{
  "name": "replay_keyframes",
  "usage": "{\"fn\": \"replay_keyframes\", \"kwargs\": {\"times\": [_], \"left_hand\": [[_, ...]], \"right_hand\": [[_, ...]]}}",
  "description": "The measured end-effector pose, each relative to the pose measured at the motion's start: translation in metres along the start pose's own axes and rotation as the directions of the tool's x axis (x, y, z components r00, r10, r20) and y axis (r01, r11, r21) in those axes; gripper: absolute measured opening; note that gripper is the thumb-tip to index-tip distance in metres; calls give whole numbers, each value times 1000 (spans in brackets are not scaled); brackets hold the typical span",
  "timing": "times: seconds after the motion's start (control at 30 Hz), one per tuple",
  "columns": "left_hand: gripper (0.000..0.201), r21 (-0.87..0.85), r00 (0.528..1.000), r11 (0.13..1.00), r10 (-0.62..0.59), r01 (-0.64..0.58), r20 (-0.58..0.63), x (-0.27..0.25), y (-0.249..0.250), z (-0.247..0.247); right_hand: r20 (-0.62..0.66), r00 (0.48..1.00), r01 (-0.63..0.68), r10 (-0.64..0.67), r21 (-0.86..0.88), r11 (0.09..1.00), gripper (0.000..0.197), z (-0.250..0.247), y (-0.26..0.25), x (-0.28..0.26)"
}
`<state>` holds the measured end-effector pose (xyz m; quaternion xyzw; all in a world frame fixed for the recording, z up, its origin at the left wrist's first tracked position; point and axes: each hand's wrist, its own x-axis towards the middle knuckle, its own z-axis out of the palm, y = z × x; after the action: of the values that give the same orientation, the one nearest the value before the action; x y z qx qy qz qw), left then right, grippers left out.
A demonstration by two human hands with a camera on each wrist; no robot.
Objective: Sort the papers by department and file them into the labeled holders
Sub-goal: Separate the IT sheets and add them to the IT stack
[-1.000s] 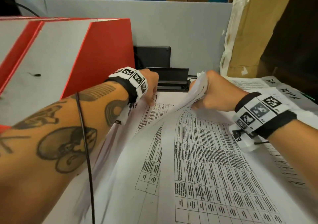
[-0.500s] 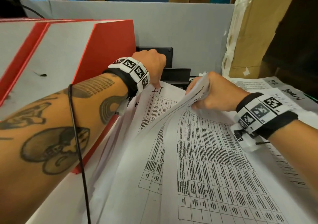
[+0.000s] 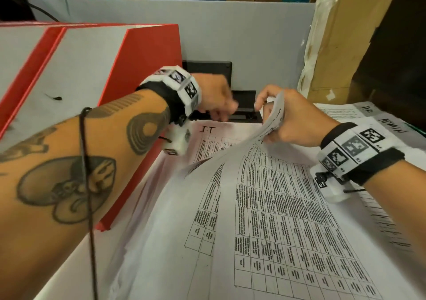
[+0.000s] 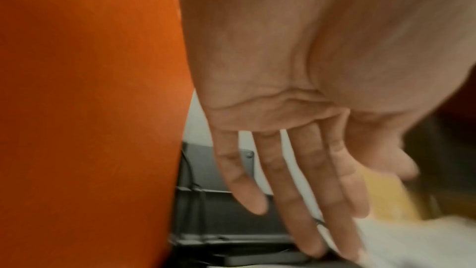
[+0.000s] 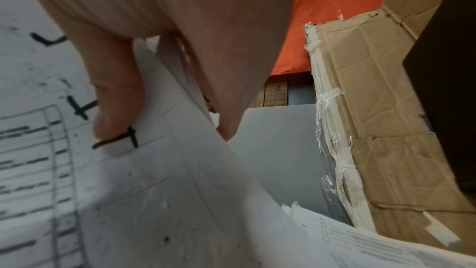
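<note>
While the right hand (image 3: pixel 297 124) pinches lifted papers (image 3: pixel 272 113) (top corner), the left hand (image 4: pixel 283 129) hangs slack, empty.

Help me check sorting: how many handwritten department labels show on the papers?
3: I.T on the sheet near the left hand, ADMIN at far right, HR behind it. Lifted sheets may hide more.

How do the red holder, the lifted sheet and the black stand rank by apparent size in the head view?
1. red holder and lifted sheet: alike, and nearness makes the order unsure.
2. black stand: clearly smallest, partly hidden.
</note>
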<state>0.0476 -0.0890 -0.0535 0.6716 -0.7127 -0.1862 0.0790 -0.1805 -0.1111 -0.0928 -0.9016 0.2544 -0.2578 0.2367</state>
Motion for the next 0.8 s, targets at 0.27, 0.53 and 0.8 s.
{"fn": "replay_keyframes", "kwargs": {"times": [0.27, 0.53, 0.8], "left_hand": [[51, 444, 988, 885, -155, 138, 2, 14, -37, 26], [33, 336, 977, 925, -125, 179, -174, 10, -31, 20], [25, 441, 968, 879, -80, 181, -238, -1, -8, 4]], "right_hand": [[82, 997, 0, 0, -2, 1000, 40, 5, -1, -2], [116, 993, -3, 2, 10, 1000, 46, 6, -1, -2], [82, 995, -54, 52, 12, 998, 40, 7, 1, 1]]}}
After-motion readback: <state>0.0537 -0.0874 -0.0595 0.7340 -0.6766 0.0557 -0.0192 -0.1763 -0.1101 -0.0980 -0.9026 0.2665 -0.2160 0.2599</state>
